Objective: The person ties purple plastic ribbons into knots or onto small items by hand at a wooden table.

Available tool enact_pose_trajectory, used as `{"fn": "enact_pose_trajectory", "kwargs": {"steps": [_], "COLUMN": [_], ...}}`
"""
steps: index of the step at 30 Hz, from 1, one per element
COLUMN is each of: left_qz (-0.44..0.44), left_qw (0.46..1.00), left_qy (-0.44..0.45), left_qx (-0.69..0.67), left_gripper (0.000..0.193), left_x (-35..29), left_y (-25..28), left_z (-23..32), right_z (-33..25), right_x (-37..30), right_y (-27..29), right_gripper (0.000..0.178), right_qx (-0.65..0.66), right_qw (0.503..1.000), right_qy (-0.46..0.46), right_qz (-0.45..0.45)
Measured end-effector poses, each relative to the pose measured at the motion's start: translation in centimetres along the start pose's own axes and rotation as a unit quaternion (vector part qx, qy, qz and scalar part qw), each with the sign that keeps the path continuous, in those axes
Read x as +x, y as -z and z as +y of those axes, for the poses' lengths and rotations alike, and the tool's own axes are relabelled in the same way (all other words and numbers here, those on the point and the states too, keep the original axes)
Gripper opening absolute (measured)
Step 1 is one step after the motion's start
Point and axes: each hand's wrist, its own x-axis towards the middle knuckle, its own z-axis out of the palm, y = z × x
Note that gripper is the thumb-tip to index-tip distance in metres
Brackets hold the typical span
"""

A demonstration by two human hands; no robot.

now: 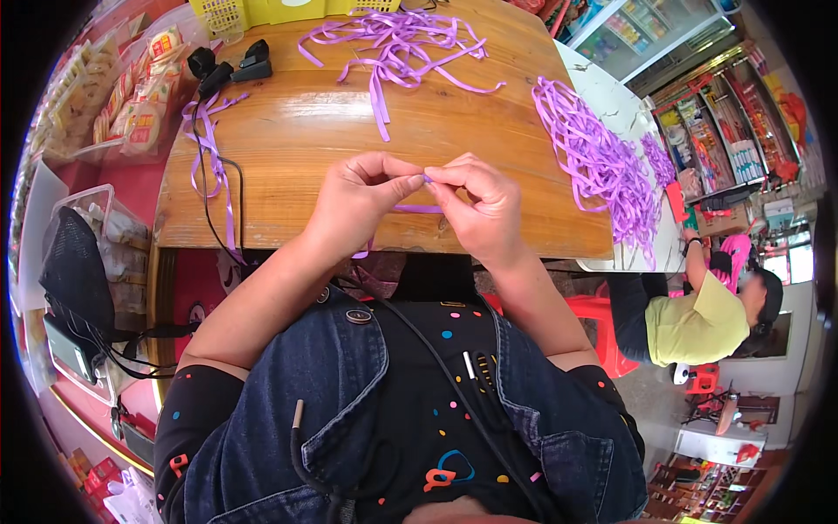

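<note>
Over the near edge of the wooden table, my left hand (pixel 371 188) and my right hand (pixel 478 196) meet fingertip to fingertip. Both are closed in a pinch on a purple ribbon (pixel 417 209), and a small bit of it shows between the fingertips. One stretch of this ribbon lies on the table behind my hands, and a piece hangs down by my left wrist. Most of what the fingers hold is hidden. Farther off lies a loose tangle of purple ribbons (pixel 401 44). A larger heap of purple ribbons (pixel 598 162) spreads over the table's right edge.
A yellow basket (pixel 279 10) stands at the far edge. Black straps with buckles (pixel 229 70) and a thin cable lie at the left. Packaged goods (pixel 140 105) fill bins left of the table. A person in a yellow shirt (pixel 698 323) sits at the right by a white table (pixel 646 236).
</note>
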Motion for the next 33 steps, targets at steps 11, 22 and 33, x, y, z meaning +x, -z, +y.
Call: {"fn": "enact_pose_trajectory", "kwargs": {"steps": [11, 22, 33], "left_qz": [-0.018, -0.009, -0.015], "left_qw": [0.999, 0.997, 0.995], "left_qy": [-0.029, -0.022, -0.011], "left_qx": [0.036, 0.071, 0.101], "left_gripper": [0.006, 0.008, 0.008], "left_x": [0.5, -0.3, -0.7], "left_y": [-0.3, -0.8, -1.0], "left_z": [-0.8, -0.5, -0.7], "right_z": [0.1, 0.6, 1.0], "right_x": [-0.8, -1.3, -1.5], "right_y": [0.3, 0.6, 0.6], "right_gripper": [0.013, 0.013, 0.01], "right_qx": [0.149, 0.054, 0.004], "right_qw": [0.977, 0.998, 0.998], "right_qy": [-0.15, -0.031, 0.058], "right_qz": [0.023, 0.004, 0.009]}}
